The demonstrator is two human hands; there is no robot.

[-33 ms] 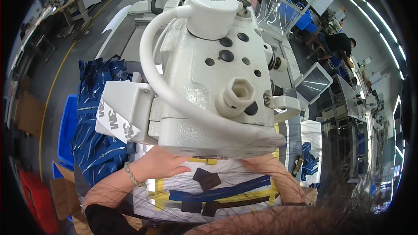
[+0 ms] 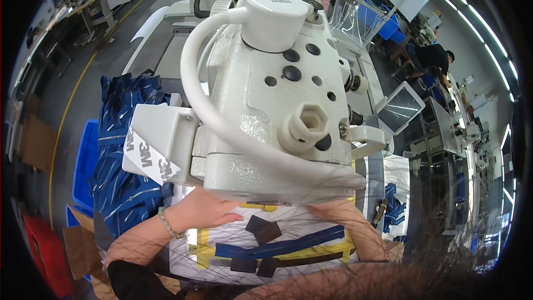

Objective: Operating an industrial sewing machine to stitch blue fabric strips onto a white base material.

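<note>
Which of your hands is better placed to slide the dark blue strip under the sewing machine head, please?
Probably the left hand: it lies flat beside the dark blue strip, while the right hand is mostly hidden under the sewing machine head.

fingertips (image 2: 311,208) hidden — under sewing machine (image 2: 277,105)

Both hands, left hand (image 2: 202,211) and right hand (image 2: 338,211), flat on a clear template (image 2: 222,244) under the white sewing machine (image 2: 277,105).

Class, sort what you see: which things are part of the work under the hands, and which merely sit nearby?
In use: left hand, right hand, clear template with blue strips, sewing machine.
Lying about: blue fabric pile, blue bin, tablet screen.
</note>
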